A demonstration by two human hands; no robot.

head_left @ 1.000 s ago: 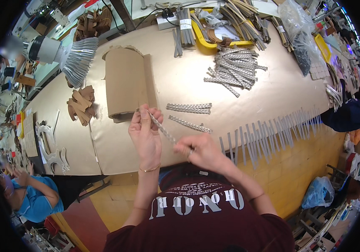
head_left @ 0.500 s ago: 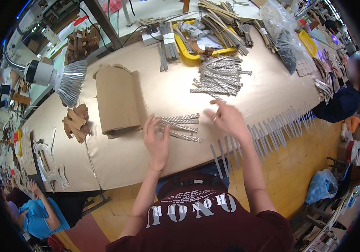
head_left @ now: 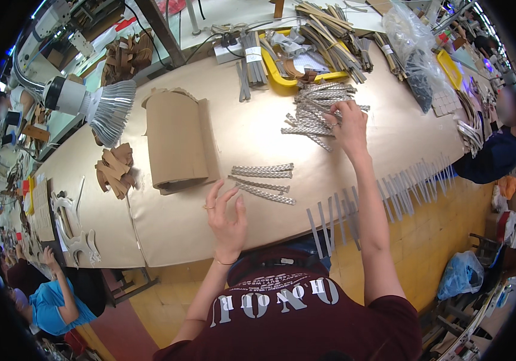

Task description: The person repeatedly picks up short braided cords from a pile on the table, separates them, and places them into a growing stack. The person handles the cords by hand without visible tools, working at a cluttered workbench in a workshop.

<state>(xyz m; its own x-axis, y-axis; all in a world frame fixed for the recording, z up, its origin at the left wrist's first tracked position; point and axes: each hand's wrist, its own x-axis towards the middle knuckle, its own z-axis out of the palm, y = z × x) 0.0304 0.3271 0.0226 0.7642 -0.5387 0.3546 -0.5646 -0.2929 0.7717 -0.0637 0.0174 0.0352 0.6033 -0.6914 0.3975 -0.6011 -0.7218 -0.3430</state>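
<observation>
My left hand (head_left: 226,225) hovers over the near side of the table with its fingers bent and spread, holding nothing. Just beyond its fingertips lies a small group of silver-grey braided straps (head_left: 263,171), laid side by side and fanning slightly. My right hand (head_left: 349,129) reaches into a larger pile of the same braided straps (head_left: 312,117) farther back. Its thumb and fingers close on a strap at the pile's right part; the fingertips partly hide what they pinch.
A rolled brown cardboard sheet (head_left: 177,141) stands left of the small group, near tan leather strips (head_left: 115,171) and a lamp (head_left: 68,96). Grey strips (head_left: 396,198) line the front edge. Behind the pile is a yellow tray (head_left: 279,78). Co-workers sit at both sides.
My right hand has moved away and to the right, onto the large strap pile. My left hand has drawn back toward me, off the small group.
</observation>
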